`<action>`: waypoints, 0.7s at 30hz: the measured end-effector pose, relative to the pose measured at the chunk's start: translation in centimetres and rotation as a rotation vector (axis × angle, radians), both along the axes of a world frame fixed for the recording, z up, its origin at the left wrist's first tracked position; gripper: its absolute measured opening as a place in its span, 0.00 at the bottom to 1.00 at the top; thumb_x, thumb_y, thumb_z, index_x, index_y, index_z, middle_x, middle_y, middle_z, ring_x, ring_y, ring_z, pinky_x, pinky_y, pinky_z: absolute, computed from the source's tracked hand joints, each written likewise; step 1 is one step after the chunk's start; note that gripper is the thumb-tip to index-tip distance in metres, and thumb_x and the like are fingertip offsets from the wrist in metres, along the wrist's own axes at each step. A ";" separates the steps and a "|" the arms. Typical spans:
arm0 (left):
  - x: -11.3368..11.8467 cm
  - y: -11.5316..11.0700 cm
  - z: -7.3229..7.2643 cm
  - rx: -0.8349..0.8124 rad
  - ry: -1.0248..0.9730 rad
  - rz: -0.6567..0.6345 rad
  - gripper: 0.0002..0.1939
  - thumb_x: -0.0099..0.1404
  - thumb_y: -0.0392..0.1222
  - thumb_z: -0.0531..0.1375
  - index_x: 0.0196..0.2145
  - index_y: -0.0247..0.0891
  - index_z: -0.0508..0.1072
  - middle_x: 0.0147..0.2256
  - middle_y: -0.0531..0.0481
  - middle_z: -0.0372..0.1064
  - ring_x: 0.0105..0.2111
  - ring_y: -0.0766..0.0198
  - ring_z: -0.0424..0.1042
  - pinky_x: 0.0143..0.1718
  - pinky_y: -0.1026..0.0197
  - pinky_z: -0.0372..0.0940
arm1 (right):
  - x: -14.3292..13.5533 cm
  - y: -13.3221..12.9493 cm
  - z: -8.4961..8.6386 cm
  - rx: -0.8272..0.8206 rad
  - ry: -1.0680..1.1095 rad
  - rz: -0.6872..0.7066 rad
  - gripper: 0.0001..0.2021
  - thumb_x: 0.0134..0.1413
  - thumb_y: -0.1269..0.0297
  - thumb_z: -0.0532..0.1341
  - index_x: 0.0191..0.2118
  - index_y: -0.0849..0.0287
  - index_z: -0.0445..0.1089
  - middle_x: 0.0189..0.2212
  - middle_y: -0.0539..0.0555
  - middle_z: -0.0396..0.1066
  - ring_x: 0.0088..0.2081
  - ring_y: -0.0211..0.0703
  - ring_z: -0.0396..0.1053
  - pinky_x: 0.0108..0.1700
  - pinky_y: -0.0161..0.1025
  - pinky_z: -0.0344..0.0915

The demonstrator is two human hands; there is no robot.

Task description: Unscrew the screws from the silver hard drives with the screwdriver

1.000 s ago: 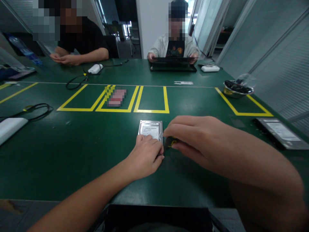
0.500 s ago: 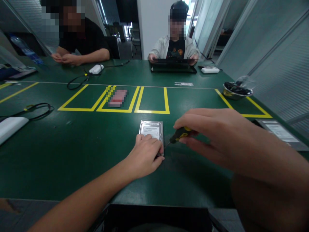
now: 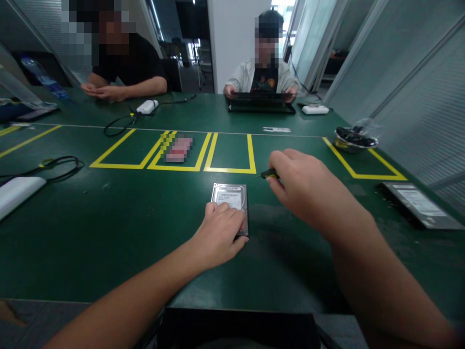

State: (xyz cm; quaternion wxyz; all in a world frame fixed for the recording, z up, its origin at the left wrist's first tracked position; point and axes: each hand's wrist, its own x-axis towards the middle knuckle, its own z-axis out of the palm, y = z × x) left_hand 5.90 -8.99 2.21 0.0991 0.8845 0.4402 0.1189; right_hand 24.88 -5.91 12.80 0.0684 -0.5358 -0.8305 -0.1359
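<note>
A small silver hard drive (image 3: 231,193) with a white label lies flat on the green table (image 3: 145,232) in front of me. My left hand (image 3: 222,235) is closed over its near half, the fingers across the label and the thumb by the near right corner, so that part is hidden. In my right hand (image 3: 301,184) is a small screwdriver (image 3: 269,173) with a black and yellow handle, pinched between thumb and fingers. Its thin tip points left, raised above the table beyond the drive's far right corner and apart from it.
A larger hard drive (image 3: 423,206) lies at the right, below a bowl of dark items (image 3: 354,140). Yellow tape frames (image 3: 230,170) cross the table; a pixelated pinkish object (image 3: 178,150) is in one. White adapters with cables (image 3: 22,191) are around. Two people sit opposite, one holding a black panel (image 3: 261,103).
My right hand has moved away and left with the screwdriver, whose tip has gone from the drive's right edge to beyond its far corner. My left hand stays on the drive.
</note>
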 end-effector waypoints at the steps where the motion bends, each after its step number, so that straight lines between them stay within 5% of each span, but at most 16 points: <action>1: 0.0 0.0 0.0 0.004 -0.002 -0.003 0.11 0.60 0.46 0.63 0.33 0.39 0.66 0.34 0.48 0.72 0.39 0.53 0.64 0.39 0.52 0.48 | -0.3 0.0 -0.2 -0.001 -0.016 -0.016 0.06 0.59 0.72 0.54 0.42 0.62 0.64 0.36 0.57 0.68 0.34 0.44 0.66 0.31 0.38 0.55; 10: -0.3 0.0 0.1 0.028 -0.092 -0.012 0.14 0.61 0.50 0.63 0.33 0.39 0.65 0.32 0.49 0.71 0.37 0.54 0.63 0.39 0.52 0.48 | -1.3 2.4 -3.2 0.031 -0.095 -0.080 0.06 0.61 0.75 0.51 0.42 0.62 0.62 0.38 0.59 0.68 0.32 0.46 0.71 0.25 0.37 0.52; 21: -0.7 0.3 -0.2 0.176 -0.266 0.118 0.14 0.70 0.52 0.53 0.34 0.39 0.67 0.30 0.50 0.68 0.35 0.55 0.65 0.41 0.51 0.51 | -1.7 5.8 -8.7 -0.101 0.017 -0.122 0.11 0.64 0.71 0.48 0.49 0.63 0.62 0.45 0.63 0.65 0.43 0.52 0.70 0.40 0.42 0.67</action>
